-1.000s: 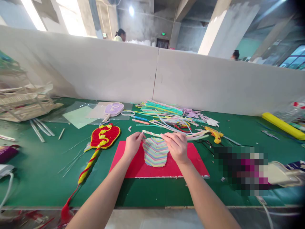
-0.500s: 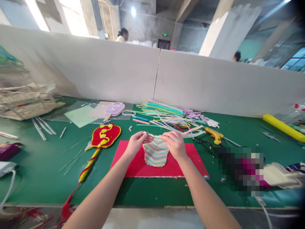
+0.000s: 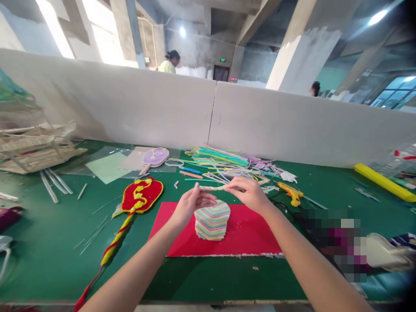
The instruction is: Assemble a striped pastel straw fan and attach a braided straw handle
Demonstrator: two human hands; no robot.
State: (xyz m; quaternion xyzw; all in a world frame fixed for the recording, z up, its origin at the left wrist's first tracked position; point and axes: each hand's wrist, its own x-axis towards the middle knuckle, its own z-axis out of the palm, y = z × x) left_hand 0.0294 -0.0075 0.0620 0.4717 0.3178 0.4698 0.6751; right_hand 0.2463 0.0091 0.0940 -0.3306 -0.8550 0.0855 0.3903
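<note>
Above the zigzag-striped pastel fuzzy panel [image 3: 212,221], the left hand [image 3: 192,203] and right hand [image 3: 247,193] pinch opposite ends of a twisted pastel fuzzy strand [image 3: 212,188], held level.

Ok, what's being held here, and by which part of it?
A twisted pastel strand: left hand at its left end, right hand further along.

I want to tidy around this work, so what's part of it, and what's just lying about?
Part of the work:
twisted strand, pinched in the right hand, its end at the left hand
striped piece
red board beneath it

Apparently just lying about:
red fan
lilac fan
glue gun
</note>
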